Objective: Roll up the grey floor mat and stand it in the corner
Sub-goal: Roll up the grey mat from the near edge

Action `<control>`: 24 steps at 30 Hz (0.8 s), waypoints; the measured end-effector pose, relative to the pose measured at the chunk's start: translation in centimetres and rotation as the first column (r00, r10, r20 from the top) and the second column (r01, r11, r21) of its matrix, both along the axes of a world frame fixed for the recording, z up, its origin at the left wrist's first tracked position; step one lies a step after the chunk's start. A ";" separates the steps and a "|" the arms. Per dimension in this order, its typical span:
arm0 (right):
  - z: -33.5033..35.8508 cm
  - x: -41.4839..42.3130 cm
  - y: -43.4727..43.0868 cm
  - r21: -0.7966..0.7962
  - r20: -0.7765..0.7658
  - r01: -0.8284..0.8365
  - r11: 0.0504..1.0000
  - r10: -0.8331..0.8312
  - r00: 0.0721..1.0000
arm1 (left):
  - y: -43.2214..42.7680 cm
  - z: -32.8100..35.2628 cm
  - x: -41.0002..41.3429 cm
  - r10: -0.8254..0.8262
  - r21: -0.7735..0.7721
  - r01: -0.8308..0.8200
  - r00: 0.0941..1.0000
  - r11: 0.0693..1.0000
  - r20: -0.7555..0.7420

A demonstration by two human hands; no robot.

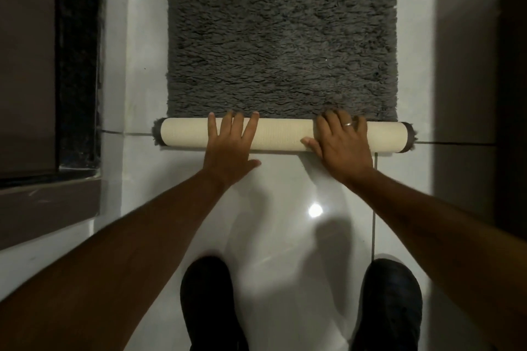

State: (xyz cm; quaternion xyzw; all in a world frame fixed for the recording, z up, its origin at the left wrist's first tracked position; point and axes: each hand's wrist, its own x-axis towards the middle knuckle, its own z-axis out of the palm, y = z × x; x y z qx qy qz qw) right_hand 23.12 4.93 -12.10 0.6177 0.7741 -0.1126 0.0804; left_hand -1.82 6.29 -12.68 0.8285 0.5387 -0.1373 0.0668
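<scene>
The grey shaggy floor mat (282, 37) lies flat on the white tiled floor and stretches away from me. Its near end is wound into a narrow roll (285, 135) that shows the cream backing, with grey pile sticking out at both ends. My left hand (231, 148) lies flat on the roll left of centre, fingers spread and pointing forward. My right hand (340, 142), with a ring on one finger, curves over the roll right of centre, its thumb against the near side.
Glossy white floor tiles (285, 222) reflect a light. A dark doorway threshold and frame (77, 65) run along the left. A dark panel (513, 94) stands on the right. My two black shoes (208, 305) are at the bottom, behind the roll.
</scene>
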 end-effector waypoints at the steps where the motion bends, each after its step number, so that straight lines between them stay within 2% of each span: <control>1: -0.1 -0.2 -0.4 -0.014 -0.004 -0.007 1.000 0.007 1.000 | 0.5 0.0 0.1 0.001 0.013 -0.001 1.000 1.000 -0.012; 5: 0.0 0.1 -0.8 -0.065 0.032 -0.057 0.996 0.059 0.998 | 0.8 0.4 0.2 -0.037 0.081 0.036 0.999 0.996 0.008; 7: 0.5 0.8 -1.6 -0.097 -0.030 -0.100 0.990 0.098 0.995 | -0.6 0.7 -0.2 -0.029 -0.013 0.030 0.998 0.999 0.053; 10: 1.1 1.5 -5.4 -0.260 -0.099 -0.211 0.942 0.191 0.977 | -4.8 0.9 -1.0 0.000 -0.312 0.015 0.999 0.950 0.050; 12: 1.2 1.4 -8.2 -0.364 -0.080 -0.251 0.897 0.238 0.968 | -8.1 1.3 -1.4 -0.029 -0.364 0.035 0.999 0.931 0.023; 13: 1.2 1.3 -9.0 -0.383 -0.060 -0.250 0.889 0.246 0.967 | -9.7 1.6 -1.6 -0.014 -0.326 0.023 0.999 0.945 0.030; 15: 0.9 1.2 -9.0 -0.351 -0.025 -0.219 0.910 0.224 0.974 | -12.5 1.8 -1.6 0.049 -0.198 -0.028 0.994 0.980 0.102; 17: 0.8 1.5 -7.7 -0.279 0.001 -0.191 0.941 0.199 0.980 | -14.5 1.7 -1.5 0.021 -0.121 -0.002 0.988 0.993 0.156; 20: 1.3 1.1 -6.3 -0.147 -0.037 -0.089 0.985 0.085 0.996 | -13.2 1.3 -1.2 0.003 -0.201 0.025 0.990 0.979 0.139; 22: 1.7 0.3 -6.4 -0.069 -0.077 -0.007 0.998 0.001 0.997 | -9.3 1.1 -0.6 -0.002 -0.221 0.018 0.997 0.975 0.071; 24: 1.8 -0.3 -6.8 -0.070 -0.077 0.023 0.997 -0.029 0.997 | -4.4 0.9 -0.1 -0.022 -0.192 0.019 1.000 0.981 -0.010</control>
